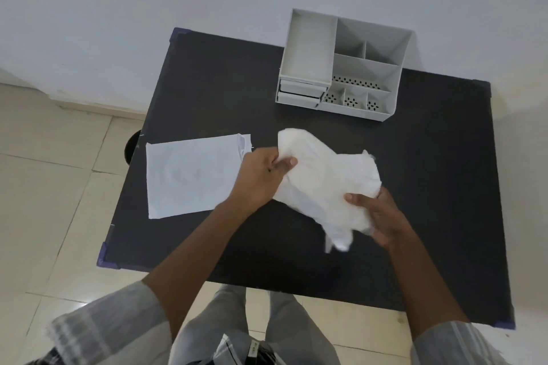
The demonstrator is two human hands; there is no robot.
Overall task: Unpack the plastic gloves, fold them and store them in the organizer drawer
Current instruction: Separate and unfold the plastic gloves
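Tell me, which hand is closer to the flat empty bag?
Left. The left hand sits right at the flat bag's edge; the right hand is across the gloves, farther away.

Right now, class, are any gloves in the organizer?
No: the organizer compartments show bare, and both the left hand and right hand hold the gloves above the table.
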